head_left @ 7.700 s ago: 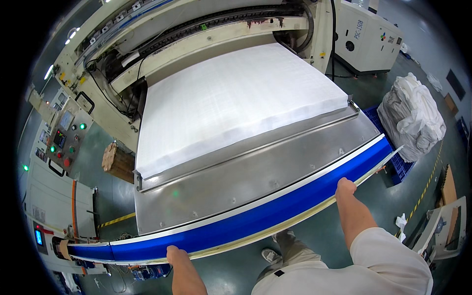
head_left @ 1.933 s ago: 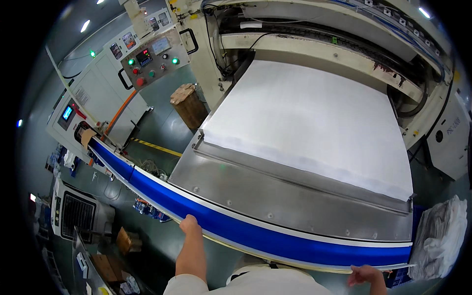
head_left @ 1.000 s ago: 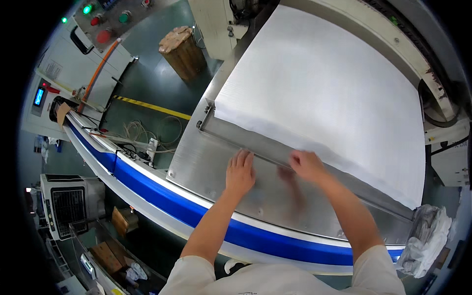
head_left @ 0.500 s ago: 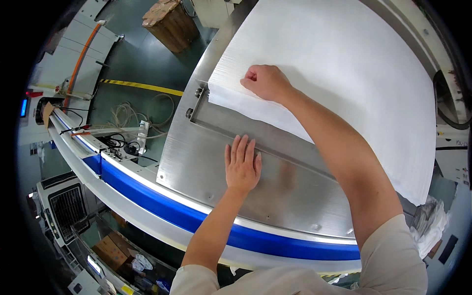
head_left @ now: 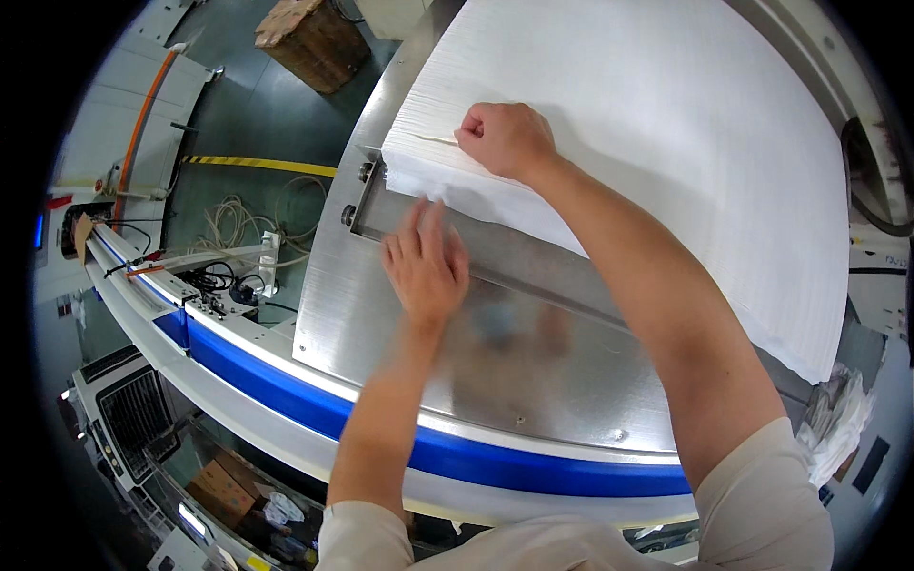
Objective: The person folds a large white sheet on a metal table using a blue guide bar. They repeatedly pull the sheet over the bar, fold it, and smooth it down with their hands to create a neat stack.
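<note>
While the right hand sits curled on top of the white stack, the left hand has come up from the metal and moved left, close to the stack's front edge. Half a second ago it lay flat, farther from that edge. A small wrinkle now runs out from the right hand's fingertips, so it looks to be pinching a bit of the top sheet (paper or cloth, I can't tell which). That puts both hands at the same front left corner, one on top and one in front. They are apart from each other. The left hand's fingers are spread and hold nothing; I can't tell if their tips touch the stack.

The white stack lies on a shiny metal table, and a thin metal strip runs along in front of it. Nearer the person, a long blue band follows the table's edge.

To the left, the green floor has a wooden block, yellow and black tape and a tangle of pale cords. A brown box is low on the left, and a crumpled whitish bundle is on the far right.
</note>
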### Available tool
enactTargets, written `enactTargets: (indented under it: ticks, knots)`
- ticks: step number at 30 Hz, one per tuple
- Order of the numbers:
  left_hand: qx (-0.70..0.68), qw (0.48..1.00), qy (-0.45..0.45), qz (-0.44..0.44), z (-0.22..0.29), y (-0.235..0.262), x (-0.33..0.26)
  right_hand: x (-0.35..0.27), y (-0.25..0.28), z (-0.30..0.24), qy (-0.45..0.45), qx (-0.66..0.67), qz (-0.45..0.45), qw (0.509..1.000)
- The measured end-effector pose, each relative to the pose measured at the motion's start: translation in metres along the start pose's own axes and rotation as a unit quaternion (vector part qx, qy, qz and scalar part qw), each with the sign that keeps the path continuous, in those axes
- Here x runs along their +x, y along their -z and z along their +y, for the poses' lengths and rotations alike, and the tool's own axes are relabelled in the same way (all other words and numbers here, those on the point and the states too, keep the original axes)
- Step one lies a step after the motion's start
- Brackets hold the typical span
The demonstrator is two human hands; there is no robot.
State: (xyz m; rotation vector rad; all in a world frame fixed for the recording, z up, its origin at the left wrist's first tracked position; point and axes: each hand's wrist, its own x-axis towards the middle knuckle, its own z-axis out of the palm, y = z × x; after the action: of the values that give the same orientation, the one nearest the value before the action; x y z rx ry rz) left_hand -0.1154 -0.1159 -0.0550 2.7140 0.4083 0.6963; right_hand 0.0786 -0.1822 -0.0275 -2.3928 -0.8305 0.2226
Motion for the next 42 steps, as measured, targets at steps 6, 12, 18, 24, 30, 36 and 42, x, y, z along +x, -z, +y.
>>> enactTargets:
  ticks: [6,12,18,24,30,36,42]
  knots:
    - [0.095,0.988,-0.117,0.027,-0.032,-0.011,0.07,0.0,0.001,0.001,0.005,0.002,0.003,1.0]
    - [0.082,0.99,-0.113,0.01,-0.043,-0.019,0.061,-0.001,0.003,0.004,-0.005,0.0,-0.005,1.0]
    - [0.093,0.99,-0.101,0.02,-0.045,-0.008,0.043,-0.003,0.003,0.001,-0.009,0.009,-0.017,1.0]
    - [0.116,0.979,-0.165,-0.027,-0.047,0.015,0.044,-0.035,0.017,-0.013,0.059,0.057,0.005,0.997]
    - [0.129,0.938,-0.215,-0.241,-0.055,0.039,0.082,-0.165,0.061,0.037,-0.121,-0.114,-0.019,0.986]
    - [0.291,0.842,-0.172,-0.42,0.026,0.041,0.121,-0.32,0.179,0.193,-0.28,-0.273,0.017,0.92]
    - [0.515,0.693,-0.195,-0.465,0.014,-0.016,0.131,-0.464,0.297,0.33,-0.397,-0.349,0.031,0.849]
